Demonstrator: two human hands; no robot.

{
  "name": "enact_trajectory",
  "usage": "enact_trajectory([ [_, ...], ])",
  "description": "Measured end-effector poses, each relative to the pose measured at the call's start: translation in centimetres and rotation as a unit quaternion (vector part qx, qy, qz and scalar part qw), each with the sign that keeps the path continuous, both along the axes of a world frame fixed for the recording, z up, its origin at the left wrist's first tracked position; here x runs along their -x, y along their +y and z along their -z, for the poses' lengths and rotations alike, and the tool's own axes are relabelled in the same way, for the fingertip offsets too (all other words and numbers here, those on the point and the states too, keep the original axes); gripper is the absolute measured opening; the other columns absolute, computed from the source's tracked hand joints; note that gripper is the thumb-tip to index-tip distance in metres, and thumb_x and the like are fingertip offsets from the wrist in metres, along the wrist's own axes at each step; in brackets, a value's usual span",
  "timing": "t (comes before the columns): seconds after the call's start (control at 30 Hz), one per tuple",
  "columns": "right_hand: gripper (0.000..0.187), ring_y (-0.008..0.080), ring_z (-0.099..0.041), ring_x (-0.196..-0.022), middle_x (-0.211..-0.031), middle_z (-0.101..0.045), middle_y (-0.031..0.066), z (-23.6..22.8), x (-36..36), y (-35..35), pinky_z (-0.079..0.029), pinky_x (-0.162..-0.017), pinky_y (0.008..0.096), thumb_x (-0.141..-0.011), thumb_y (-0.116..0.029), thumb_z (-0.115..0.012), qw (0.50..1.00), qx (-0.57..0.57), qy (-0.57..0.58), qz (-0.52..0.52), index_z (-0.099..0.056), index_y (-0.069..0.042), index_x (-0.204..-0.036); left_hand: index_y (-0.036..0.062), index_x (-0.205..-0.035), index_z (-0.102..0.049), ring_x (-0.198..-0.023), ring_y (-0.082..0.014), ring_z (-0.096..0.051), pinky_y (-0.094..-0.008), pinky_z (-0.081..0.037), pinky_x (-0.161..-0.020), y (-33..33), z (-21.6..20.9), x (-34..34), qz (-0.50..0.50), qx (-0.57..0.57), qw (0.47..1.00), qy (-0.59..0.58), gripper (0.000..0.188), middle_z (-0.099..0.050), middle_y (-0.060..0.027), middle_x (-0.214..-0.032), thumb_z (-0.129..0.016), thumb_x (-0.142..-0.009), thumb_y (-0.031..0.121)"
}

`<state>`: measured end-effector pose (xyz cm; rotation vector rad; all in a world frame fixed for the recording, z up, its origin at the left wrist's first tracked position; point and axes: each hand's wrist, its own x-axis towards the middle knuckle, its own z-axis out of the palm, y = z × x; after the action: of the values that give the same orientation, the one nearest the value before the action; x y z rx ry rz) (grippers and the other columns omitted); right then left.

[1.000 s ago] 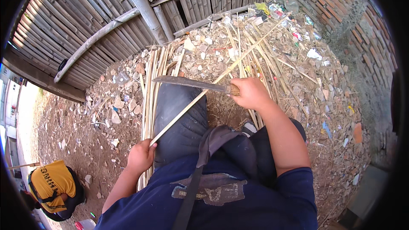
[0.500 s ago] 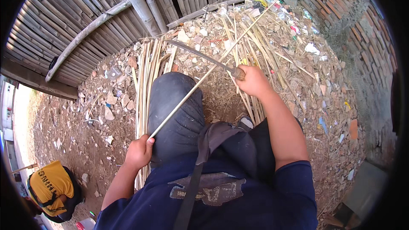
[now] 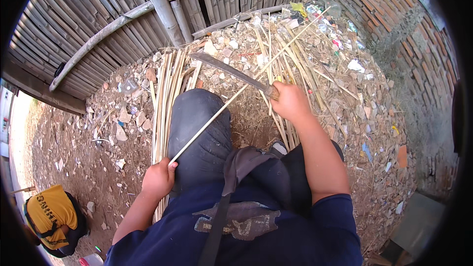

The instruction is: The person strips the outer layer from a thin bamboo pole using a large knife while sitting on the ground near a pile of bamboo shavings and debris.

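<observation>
My left hand (image 3: 158,178) is closed around the near end of a long, thin bamboo strip (image 3: 209,122). The strip slants up across my left knee toward the far right. In my right hand (image 3: 289,101) is the wooden handle of a machete (image 3: 231,72), its dark blade pointing to the far left. The blade crosses the strip close to the handle; whether it touches or only passes over it I cannot tell. Beside my left leg lies a bundle of split bamboo strips (image 3: 165,88). More loose strips (image 3: 301,61) spread over the ground beyond my right hand.
A bamboo wall (image 3: 221,2) with a thick post (image 3: 160,5) stands at the back, and a brick wall (image 3: 419,54) on the right. Stones and litter cover the dirt ground (image 3: 106,167). A person in a yellow top (image 3: 51,216) is at the lower left.
The machete has turned slightly, its tip now lower and nearer. My right hand has shifted a little nearer. Both hands keep their hold, and the whole view has shifted slightly.
</observation>
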<state>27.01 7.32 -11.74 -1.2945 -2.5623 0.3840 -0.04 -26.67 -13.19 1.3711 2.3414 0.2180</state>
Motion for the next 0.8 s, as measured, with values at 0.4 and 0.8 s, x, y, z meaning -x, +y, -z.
enact_trajectory([
  [0.4,0.019,0.0398,-0.071,-0.079,-0.078,-0.071,0.0162,0.4,-0.4,0.3,-0.057,-0.072,0.0503,-0.079,-0.019,-0.073,0.998,-0.023,-0.026,0.053,-0.067,-0.011,-0.095,0.0035,-0.095,-0.057,-0.075,-0.0499,-0.066,-0.0591,-0.052,-0.068,0.7,0.0,0.3,0.019,-0.026,0.999,-0.003,0.035,-0.066,-0.0263,-0.074,-0.052,-0.106,0.036],
  [0.8,0.019,0.04,-0.071,-0.081,-0.083,-0.072,0.0186,1.9,-0.4,1.9,-0.056,-0.073,0.0507,-0.081,-0.019,-0.073,0.996,-0.054,-0.027,0.066,-0.067,-0.008,-0.095,0.0036,-0.091,-0.056,-0.073,-0.0506,-0.065,-0.058,-0.051,-0.065,1.4,0.3,0.5,0.021,-0.052,0.998,-0.012,0.036,-0.065,-0.0254,-0.073,-0.052,-0.107,0.036],
])
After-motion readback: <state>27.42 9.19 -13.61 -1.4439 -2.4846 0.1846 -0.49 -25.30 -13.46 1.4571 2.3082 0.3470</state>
